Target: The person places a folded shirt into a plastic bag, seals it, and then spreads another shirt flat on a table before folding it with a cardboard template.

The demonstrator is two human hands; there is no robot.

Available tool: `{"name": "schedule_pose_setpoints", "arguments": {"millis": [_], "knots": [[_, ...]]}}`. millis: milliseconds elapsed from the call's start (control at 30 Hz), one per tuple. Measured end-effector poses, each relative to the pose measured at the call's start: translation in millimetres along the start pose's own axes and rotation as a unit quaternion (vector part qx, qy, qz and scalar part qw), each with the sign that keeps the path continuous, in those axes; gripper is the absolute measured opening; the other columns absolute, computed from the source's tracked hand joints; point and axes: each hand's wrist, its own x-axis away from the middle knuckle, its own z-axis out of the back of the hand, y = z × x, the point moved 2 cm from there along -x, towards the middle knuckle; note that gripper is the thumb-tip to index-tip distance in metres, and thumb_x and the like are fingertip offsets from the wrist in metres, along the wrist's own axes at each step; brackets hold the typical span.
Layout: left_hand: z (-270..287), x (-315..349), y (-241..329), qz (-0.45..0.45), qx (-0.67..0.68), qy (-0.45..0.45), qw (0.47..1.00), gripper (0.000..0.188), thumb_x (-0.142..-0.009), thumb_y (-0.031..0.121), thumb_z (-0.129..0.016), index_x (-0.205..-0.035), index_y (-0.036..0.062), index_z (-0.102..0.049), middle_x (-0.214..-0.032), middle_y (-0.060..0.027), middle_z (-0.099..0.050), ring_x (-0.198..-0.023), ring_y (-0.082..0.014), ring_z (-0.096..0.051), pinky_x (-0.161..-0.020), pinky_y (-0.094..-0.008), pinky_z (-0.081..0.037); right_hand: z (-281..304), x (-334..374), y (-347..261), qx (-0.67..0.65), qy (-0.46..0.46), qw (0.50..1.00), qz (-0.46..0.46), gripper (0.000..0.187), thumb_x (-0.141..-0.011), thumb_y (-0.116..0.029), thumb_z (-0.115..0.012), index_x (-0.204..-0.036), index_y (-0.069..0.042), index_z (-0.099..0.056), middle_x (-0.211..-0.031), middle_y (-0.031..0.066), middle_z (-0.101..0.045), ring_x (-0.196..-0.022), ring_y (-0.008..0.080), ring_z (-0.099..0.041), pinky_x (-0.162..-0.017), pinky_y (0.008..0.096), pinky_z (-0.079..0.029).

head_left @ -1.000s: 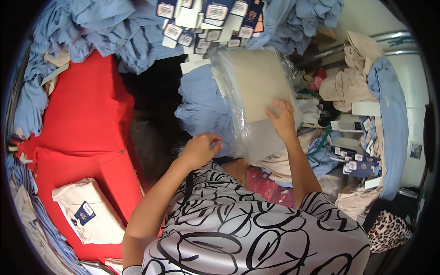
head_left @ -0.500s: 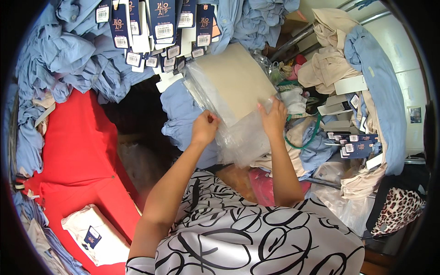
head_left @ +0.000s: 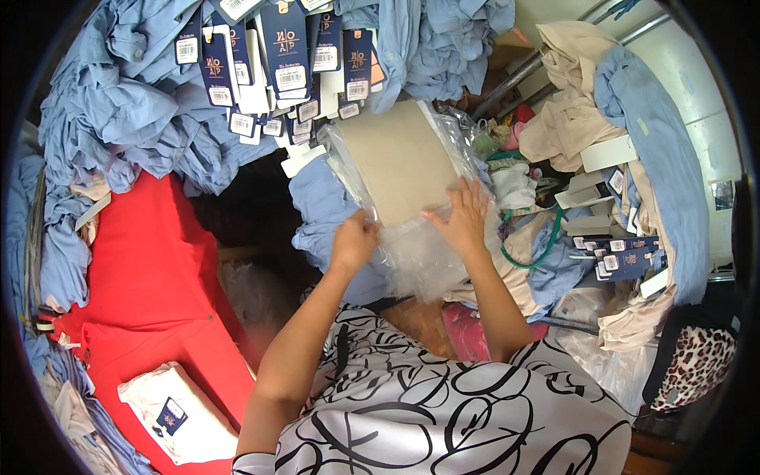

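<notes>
In front of me a beige rectangular sheet (head_left: 405,162) lies with clear plastic bags (head_left: 427,257); whether it is inside one of them I cannot tell for sure. My left hand (head_left: 355,240) has its fingers closed in a pinch at the left edge of the plastic. On the right side, my right hand (head_left: 465,218) rests with fingers spread over the lower part of the sheet and the plastic. Bunched blue cloth (head_left: 321,210) lies under the left edge of the bags.
Blue garments (head_left: 111,111) with navy hang tags (head_left: 286,51) crowd the far side. A red cloth surface (head_left: 158,261) at left carries a folded cream garment (head_left: 178,412). Beige and blue garments (head_left: 566,103) hang over metal rails (head_left: 586,16) at right, near a green cord loop (head_left: 546,249).
My right hand's fingers have spread wider over the sheet and plastic. The left hand stays at the plastic's edge. The whole view has shifted slightly.
</notes>
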Motion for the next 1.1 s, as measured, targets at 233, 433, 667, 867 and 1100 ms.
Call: {"name": "schedule_pose_setpoints", "arguments": {"millis": [233, 433, 667, 867, 1100], "knots": [[0, 32, 55, -0.157, -0.343, 0.011, 0.926, 0.024, -0.094, 0.012, -0.053, -0.113, -0.0012, -0.061, -0.093, -0.0203, -0.069, -0.078, -0.0337, -0.069, -0.070, -0.0409, -0.054, 17, -24, -56, -0.140, -0.101, 0.980, 0.104, 0.073, -0.085, -0.054, -0.063, -0.145, -0.018, -0.042, -0.156, 0.0130, -0.028, -0.147, 0.0361, -0.012, -0.113, 0.0640, -0.007], [79, 92, 95, -0.153, -0.013, 0.109, 0.982, 0.024, -0.098, 0.011, -0.050, -0.116, 0.0024, -0.062, -0.095, -0.0168, -0.070, -0.082, -0.0269, -0.070, -0.072, -0.0370, -0.054, 4, -31, -22, -0.066, -0.187, 0.978, 0.064, 0.071, -0.085, -0.053, -0.063, -0.146, -0.021, -0.042, -0.158, 0.0115, -0.025, -0.148, 0.0341, -0.013, -0.114, 0.0625, -0.007], [162, 175, 28, -0.166, 0.309, 0.229, 0.908, 0.034, -0.100, 0.008, -0.049, -0.133, 0.0042, -0.054, -0.099, -0.0050, -0.068, -0.078, -0.0065, -0.056, -0.069, -0.0200, -0.046, 9, -44, -20, 0.008, -0.126, 0.986, 0.112, 0.067, -0.087, -0.050, -0.063, -0.141, -0.015, -0.048, -0.148, 0.0122, -0.042, -0.140, 0.0346, -0.030, -0.113, 0.0527, -0.021], [163, 233, -3, -0.110, 0.326, 0.263, 0.901, 0.036, -0.099, 0.012, -0.054, -0.135, 0.0099, -0.055, -0.091, 0.0012, -0.067, -0.072, -0.0030, -0.050, -0.064, -0.0180, -0.041, 13, -50, -196, -0.597, -0.568, 0.565, -0.039, 0.057, -0.091, -0.043, -0.063, -0.134, -0.006, -0.052, -0.122, 0.0147, -0.063, -0.097, 0.0253, -0.064, -0.082, 0.0394, -0.051], [186, 333, -52, 0.038, 0.031, 0.555, 0.830, 0.060, -0.086, 0.018, -0.071, -0.138, 0.0013, -0.046, -0.106, -0.0123, -0.061, -0.094, -0.0187, -0.056, -0.083, -0.0315, -0.046, 73, -58, -375, -0.806, -0.430, 0.391, 0.112, 0.045, -0.095, -0.012, -0.057, -0.139, -0.010, -0.044, -0.115, 0.0073, -0.064, -0.075, 0.0068, -0.058, -0.054, 0.0186, -0.043]]}}
